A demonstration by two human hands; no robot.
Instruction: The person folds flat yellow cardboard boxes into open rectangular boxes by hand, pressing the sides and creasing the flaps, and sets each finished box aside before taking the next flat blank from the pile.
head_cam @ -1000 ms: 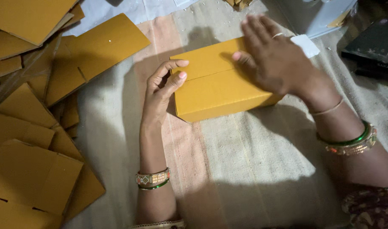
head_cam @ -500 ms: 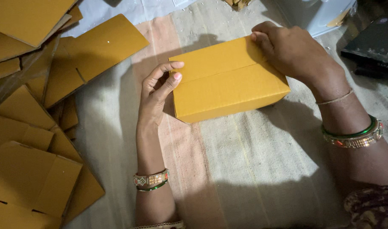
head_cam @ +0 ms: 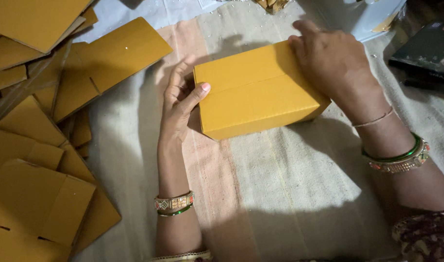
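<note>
Flat cardboard sheets (head_cam: pixel 35 194) — edge-cropped

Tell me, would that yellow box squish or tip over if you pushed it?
Probably neither. The yellow box looks like folded cardboard with crisp edges, so it seems fairly stiff. It lies low and flat on the woven mat, so it would likely slide. It is probably light; the left hand and right hand steady it.

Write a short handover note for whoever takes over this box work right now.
Left hand: flat against the left end of the yellow cardboard box, thumb on its top edge.
Right hand: pressing on the box's far right corner.
Box: closed, standing on the striped cloth, top flaps meeting at a seam.
Flat yellow box blanks: piled at the left, unfolded.
Done: one box formed. Left: the blanks remain flat.
</note>
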